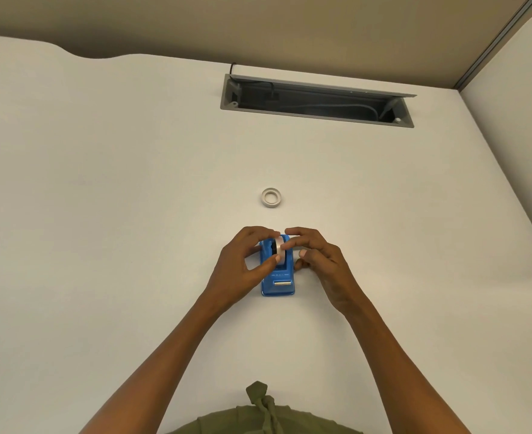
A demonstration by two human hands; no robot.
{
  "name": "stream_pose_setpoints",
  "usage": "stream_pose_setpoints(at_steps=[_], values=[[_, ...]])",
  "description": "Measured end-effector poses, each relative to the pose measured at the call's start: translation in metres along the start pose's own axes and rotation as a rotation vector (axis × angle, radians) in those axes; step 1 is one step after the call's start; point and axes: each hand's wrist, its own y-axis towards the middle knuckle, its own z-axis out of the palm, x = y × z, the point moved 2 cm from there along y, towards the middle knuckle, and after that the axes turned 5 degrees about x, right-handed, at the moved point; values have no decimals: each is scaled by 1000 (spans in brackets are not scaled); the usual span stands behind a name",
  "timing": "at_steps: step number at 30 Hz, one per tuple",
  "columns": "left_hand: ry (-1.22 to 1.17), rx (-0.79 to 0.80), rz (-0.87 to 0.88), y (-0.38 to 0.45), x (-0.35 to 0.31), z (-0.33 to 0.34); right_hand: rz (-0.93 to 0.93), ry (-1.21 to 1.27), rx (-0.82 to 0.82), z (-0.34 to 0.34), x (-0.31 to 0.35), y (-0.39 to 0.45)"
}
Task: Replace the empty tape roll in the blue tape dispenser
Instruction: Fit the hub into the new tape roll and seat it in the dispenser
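Note:
The blue tape dispenser [278, 285] stands on the white desk, its metal cutter toward me. A white tape roll [278, 246] sits upright in its cradle. My left hand [242, 263] pinches this roll, fingers on its far side and thumb on its near edge. My right hand [316, 256] touches the roll's right side with its fingertips, thumb beside the dispenser. A second white tape roll [271, 197] lies flat on the desk a short way beyond the dispenser, apart from both hands.
An open grey cable tray [318, 100] with cables is sunk into the white desk [133, 183] at the back. A beige partition runs behind the desk. A white side panel [515, 136] stands to the right. My green clothing shows at the bottom edge.

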Motion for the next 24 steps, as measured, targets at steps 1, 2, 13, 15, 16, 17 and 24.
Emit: stream_pose_setpoints(at_steps=[1, 2, 13, 15, 16, 17, 24], values=[[4, 2, -1, 0, 0, 0, -3, -17, -3, 0, 0, -1], [13, 3, -4, 0, 1, 1, -8, -28, -5, 1, 1, -1], [5, -5, -30, 0, 5, 1, -5, -106, -39, 6, 6, 3], [-13, -5, -30, 0, 4, 1, -3, -124, -44, 5, 4, 4], [-15, -4, -28, 0, 4, 1, 2, -129, -43, 5, 3, 5], [-19, -3, -25, 0, 4, 1, 7, -133, -42, 4, 2, 5], [-3, -9, -16, 0, 3, 1, 36, -122, -65, 9, 10, 8]])
